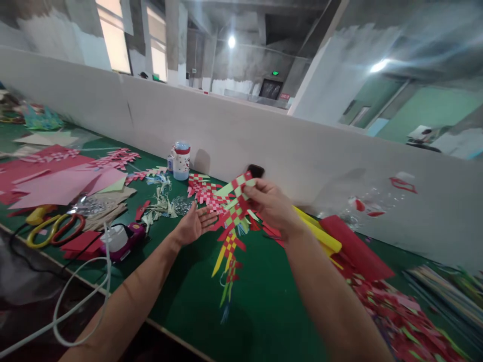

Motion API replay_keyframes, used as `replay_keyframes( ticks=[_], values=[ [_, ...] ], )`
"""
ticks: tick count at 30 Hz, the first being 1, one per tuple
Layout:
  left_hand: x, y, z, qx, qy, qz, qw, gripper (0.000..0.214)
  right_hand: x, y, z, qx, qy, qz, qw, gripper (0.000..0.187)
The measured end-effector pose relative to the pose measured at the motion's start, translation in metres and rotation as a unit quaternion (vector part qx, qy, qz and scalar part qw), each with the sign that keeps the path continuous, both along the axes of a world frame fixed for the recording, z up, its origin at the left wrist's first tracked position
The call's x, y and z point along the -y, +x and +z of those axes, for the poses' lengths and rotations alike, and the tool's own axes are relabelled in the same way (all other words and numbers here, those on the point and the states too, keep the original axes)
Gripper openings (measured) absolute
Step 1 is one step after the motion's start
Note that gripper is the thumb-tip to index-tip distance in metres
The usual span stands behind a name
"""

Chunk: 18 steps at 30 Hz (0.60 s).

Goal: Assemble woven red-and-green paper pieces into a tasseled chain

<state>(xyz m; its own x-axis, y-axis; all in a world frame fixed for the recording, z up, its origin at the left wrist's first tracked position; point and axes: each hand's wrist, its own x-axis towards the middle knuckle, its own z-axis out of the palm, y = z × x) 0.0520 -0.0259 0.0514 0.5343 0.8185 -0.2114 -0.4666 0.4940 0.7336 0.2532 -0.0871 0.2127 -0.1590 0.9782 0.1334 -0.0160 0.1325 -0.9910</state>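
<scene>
While in right hand [270, 202], checkered paper ornament [236, 215] near left hand [191, 225].

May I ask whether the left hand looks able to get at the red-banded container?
Probably yes: the left hand is open and grips nothing, and only low things like tassels and woven paper seem to lie before the red-banded container.

We see woven paper piece [237, 217] in red and light-green checks, yellow strips [219, 262] lower down. Our desk [264, 286]: deep green. Yellow roll [320, 234], red roll [356, 249]. Scissors handles [70, 230]: yellow, brownish red. Pink sheets [64, 185] beside red sheet [20, 172].
</scene>
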Motion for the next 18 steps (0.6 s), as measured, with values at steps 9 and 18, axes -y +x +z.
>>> replay_keyframes(
  ticks=[9,18],
  values=[
    [-0.019,-0.001,-0.013,0.021,-0.067,0.014,0.997,0.076,-0.097,0.001,-0.106,0.056,-0.144,-0.030,0.987,0.030],
    [-0.029,-0.001,-0.025,0.041,-0.099,0.001,0.994,0.077,-0.142,0.016,-0.120,0.165,-0.157,-0.057,0.972,0.026]
  ],
)
